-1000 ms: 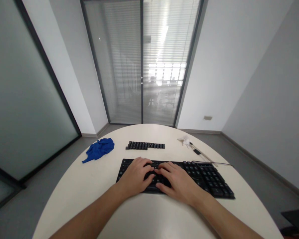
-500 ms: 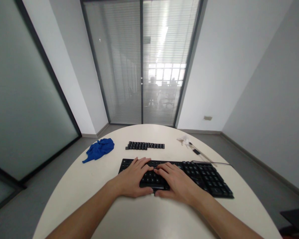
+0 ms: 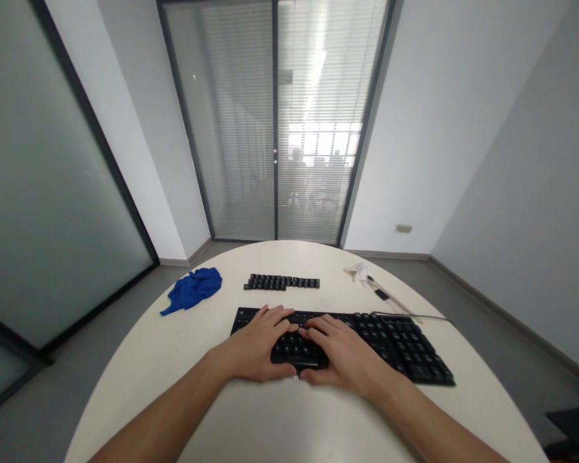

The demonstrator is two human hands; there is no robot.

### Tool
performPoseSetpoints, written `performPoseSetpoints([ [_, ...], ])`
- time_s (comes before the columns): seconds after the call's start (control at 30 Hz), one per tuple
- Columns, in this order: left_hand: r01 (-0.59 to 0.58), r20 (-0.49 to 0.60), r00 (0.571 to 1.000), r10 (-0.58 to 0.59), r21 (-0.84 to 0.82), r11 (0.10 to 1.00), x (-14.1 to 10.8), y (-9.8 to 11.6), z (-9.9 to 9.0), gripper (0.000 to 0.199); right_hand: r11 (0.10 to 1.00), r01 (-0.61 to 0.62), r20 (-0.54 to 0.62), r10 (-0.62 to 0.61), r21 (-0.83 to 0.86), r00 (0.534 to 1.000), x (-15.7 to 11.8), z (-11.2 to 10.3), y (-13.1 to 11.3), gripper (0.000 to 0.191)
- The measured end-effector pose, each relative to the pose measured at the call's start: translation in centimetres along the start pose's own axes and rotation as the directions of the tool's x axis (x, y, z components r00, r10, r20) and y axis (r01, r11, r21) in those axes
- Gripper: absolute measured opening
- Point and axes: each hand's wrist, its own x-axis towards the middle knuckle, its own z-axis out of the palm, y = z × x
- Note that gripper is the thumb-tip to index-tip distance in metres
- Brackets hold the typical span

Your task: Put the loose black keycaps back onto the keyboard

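Note:
A black keyboard (image 3: pixel 299 352) lies on the pale round table (image 3: pixel 174 360). My left hand (image 3: pixel 260 347) rests over its left part, fingers apart on the keys and thumb along the front edge. Beside it, my right hand (image 3: pixel 340 350) lies over the middle with fingers spread and slightly bent, thumb at the front edge. Neither hand grips anything that I can see. The keys under both palms are hidden. Behind the keyboard, loose black keycaps (image 3: pixel 270 282) are set out in rows.
A crumpled blue cloth (image 3: pixel 193 289) lies at the table's left. At the back right are a white tissue (image 3: pixel 358 272), a thin stick (image 3: pixel 395 301) and a small black piece (image 3: pixel 381 294). A cable (image 3: pixel 415 315) runs behind the keyboard's right end.

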Motion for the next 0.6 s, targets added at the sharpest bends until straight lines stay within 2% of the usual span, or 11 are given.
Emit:
performPoseSetpoints([
  [0.37, 0.019, 0.007, 1.0, -0.02, 0.051, 0.998, 0.11, 0.38, -0.39, 0.066, 1.0, 0.003, -0.021, -0.003, -0.026, 1.0, 0.07, 0.33, -0.16, 0.054],
  [0.6, 0.025, 0.026, 0.999, -0.027, 0.078, 0.997, 0.09, 0.72, -0.46, 0.072, 0.997, 0.027, -0.007, -0.027, -0.066, 1.0, 0.07, 0.25, -0.22, 0.054],
])
